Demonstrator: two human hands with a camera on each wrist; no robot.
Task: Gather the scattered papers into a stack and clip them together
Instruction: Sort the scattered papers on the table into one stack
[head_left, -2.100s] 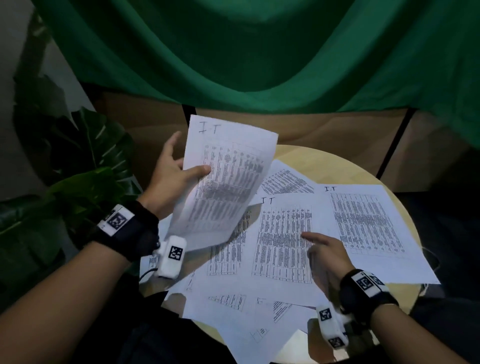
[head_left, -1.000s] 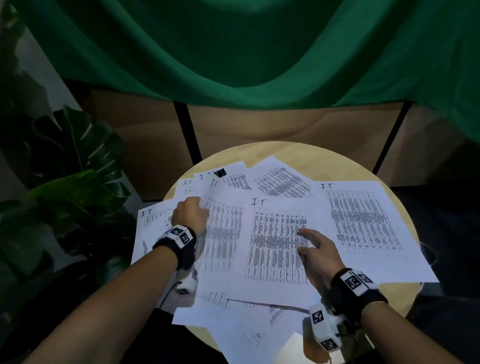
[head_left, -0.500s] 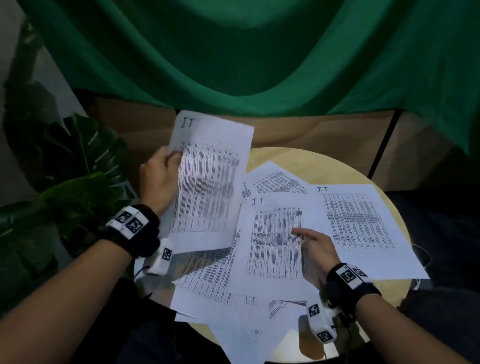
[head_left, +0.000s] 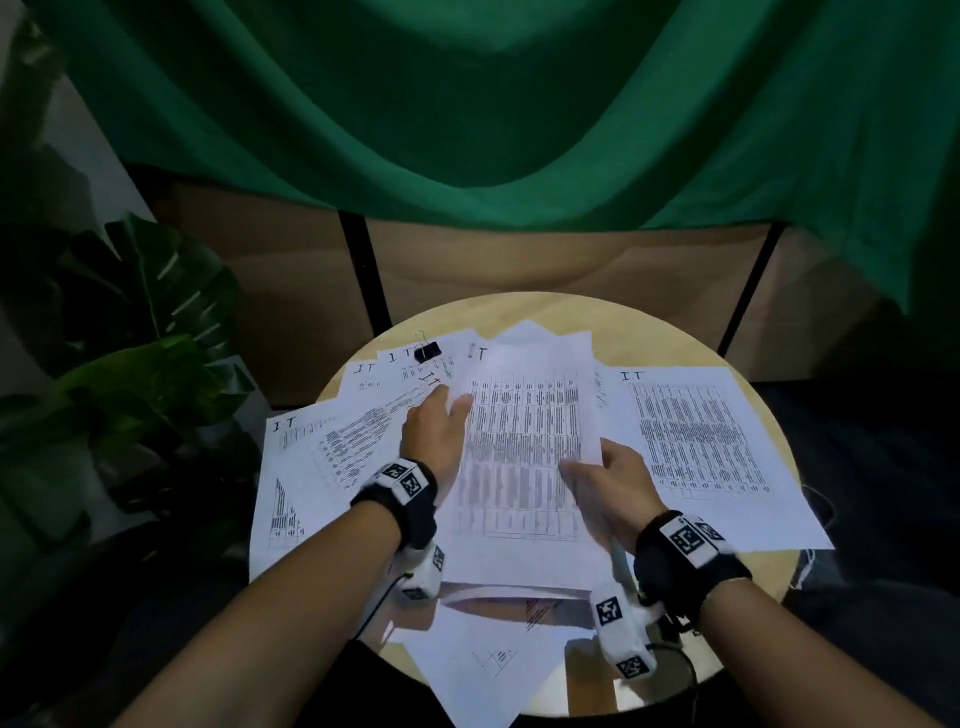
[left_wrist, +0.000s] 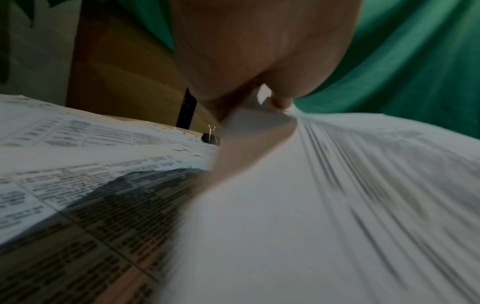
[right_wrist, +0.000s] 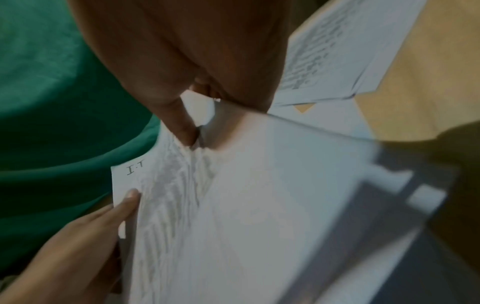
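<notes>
Printed sheets marked "IT" lie scattered over a round wooden table (head_left: 597, 317). A raised bundle of sheets (head_left: 524, 441) is held over the table's middle. My left hand (head_left: 436, 431) grips its left edge, thumb on top. My right hand (head_left: 602, 478) pinches its right edge; the right wrist view shows the thumb (right_wrist: 182, 127) pressed on the held sheets (right_wrist: 233, 205). A black binder clip (head_left: 427, 352) sits on the papers at the far left, also seen as the clip (left_wrist: 210, 135) past my left hand (left_wrist: 259, 82). One large sheet (head_left: 696, 441) lies flat at the right.
Leafy plants (head_left: 135, 364) stand left of the table. A green cloth (head_left: 467, 104) hangs behind, over wooden panels (head_left: 519, 260). More loose sheets (head_left: 322, 457) cover the table's left side, and one sheet (head_left: 493, 665) overhangs the near edge.
The left hand brought its lifted sheet down and right over the middle sheet. The right hand, which was resting on that sheet, now pinches the bundle's right edge.
</notes>
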